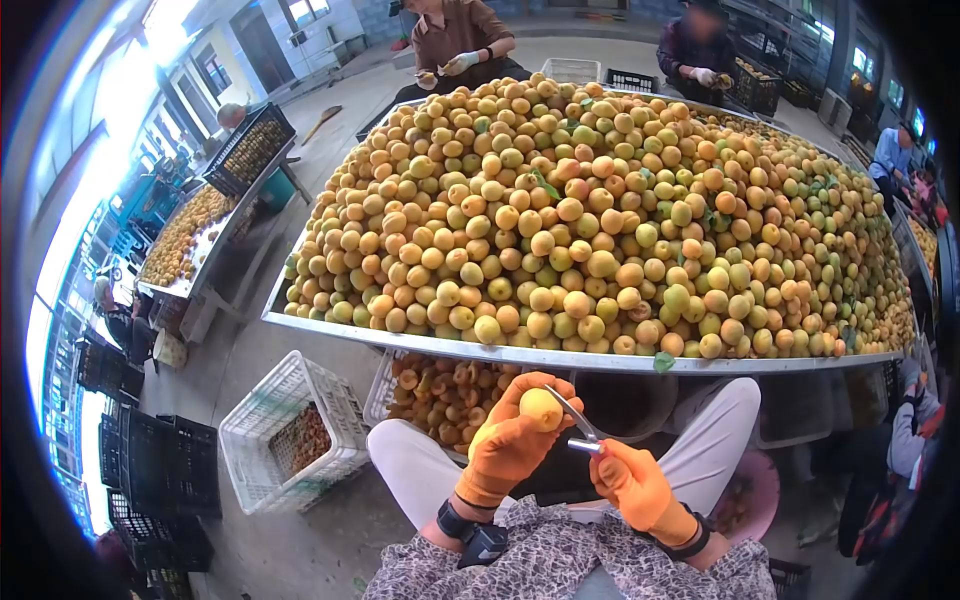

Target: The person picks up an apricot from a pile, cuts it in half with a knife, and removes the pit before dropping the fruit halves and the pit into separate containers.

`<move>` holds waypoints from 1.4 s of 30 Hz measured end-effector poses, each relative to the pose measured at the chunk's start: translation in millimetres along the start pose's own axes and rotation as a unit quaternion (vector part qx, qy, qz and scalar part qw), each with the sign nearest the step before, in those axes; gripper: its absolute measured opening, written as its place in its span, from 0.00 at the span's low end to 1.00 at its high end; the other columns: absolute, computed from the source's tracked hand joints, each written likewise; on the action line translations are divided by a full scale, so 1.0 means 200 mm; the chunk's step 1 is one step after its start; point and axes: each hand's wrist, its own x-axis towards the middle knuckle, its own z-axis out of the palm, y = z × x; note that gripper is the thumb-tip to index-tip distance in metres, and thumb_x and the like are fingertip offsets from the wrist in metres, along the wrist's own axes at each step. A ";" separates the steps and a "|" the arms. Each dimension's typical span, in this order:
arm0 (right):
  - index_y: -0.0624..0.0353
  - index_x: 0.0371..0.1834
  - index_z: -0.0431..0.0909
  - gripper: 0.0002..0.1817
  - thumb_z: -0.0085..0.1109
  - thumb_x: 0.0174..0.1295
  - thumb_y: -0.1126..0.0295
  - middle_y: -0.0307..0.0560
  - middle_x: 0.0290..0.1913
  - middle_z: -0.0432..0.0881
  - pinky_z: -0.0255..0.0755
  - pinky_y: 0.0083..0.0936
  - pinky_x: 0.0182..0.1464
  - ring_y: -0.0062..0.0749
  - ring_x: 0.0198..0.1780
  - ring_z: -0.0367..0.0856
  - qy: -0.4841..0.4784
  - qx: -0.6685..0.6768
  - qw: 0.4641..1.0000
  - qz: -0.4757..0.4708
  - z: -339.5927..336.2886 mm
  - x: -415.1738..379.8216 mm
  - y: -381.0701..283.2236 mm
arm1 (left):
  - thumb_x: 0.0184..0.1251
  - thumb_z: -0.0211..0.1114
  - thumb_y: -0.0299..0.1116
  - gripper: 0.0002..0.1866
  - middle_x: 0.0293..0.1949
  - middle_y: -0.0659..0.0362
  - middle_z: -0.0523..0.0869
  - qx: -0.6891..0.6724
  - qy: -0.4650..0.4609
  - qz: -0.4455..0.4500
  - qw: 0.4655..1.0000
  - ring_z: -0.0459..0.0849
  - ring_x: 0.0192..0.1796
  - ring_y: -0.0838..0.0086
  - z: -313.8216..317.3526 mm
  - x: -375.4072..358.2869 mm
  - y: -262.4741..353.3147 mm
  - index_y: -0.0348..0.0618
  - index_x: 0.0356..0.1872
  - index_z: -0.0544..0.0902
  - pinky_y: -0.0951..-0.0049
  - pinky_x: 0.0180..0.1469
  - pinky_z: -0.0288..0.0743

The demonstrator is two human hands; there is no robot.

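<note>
In an orange glove, my left hand (510, 440) grips a yellow apricot (541, 408) between thumb and fingers, above my lap. My right hand (640, 488), gloved the same way, is closed round the handle of a curved knife (583, 442) with a metal collar. The knife's thin blade arcs up along the right side of the apricot, its tip close to the fruit's top. Just beyond my hands rises a big heap of apricots (560, 240), yellow to orange with some green ones, on a metal-edged table (480, 348).
Below the table edge a crate of cut apricot pieces (440, 395) stands between my knees. A white crate (262, 420) with pits is at left, a pink basin (750, 495) at right. Black crates (165, 450) are stacked far left. Two people (460, 45) work across the heap.
</note>
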 end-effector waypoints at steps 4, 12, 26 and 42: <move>0.61 0.32 0.71 0.26 0.47 0.73 0.46 0.35 0.20 0.66 0.57 0.20 0.27 0.17 0.24 0.60 0.009 -0.001 1.000 0.002 0.05 -0.01 0.02 | 0.56 0.68 0.31 0.28 0.56 0.48 0.72 0.017 0.002 0.024 1.000 0.72 0.60 0.58 0.04 -0.01 -0.02 0.39 0.59 0.71 0.61 0.66 0.65; 0.60 0.34 0.72 0.31 0.51 0.67 0.38 0.30 0.18 0.65 0.48 0.16 0.22 0.12 0.19 0.57 0.019 0.002 0.999 -0.029 0.08 -0.02 0.07 | 0.62 0.69 0.51 0.40 0.67 0.46 0.69 -0.035 -0.117 0.026 0.992 0.69 0.70 0.54 0.00 -0.02 -0.06 0.44 0.70 0.62 0.51 0.75 0.55; 0.60 0.40 0.71 0.25 0.50 0.71 0.44 0.29 0.21 0.59 0.45 0.14 0.21 0.12 0.20 0.53 -0.001 0.181 0.981 0.071 0.17 -0.04 0.05 | 0.69 0.61 0.53 0.31 0.65 0.52 0.69 -0.070 0.010 0.007 0.997 0.69 0.68 0.58 -0.02 -0.08 -0.15 0.51 0.68 0.66 0.49 0.77 0.49; 0.62 0.36 0.71 0.30 0.50 0.69 0.40 0.30 0.20 0.69 0.50 0.14 0.22 0.11 0.19 0.60 0.053 -0.003 0.998 -0.044 0.18 -0.03 0.12 | 0.57 0.74 0.51 0.45 0.60 0.45 0.78 0.031 0.039 -0.021 0.999 0.74 0.67 0.52 0.11 -0.13 -0.06 0.35 0.67 0.63 0.53 0.72 0.61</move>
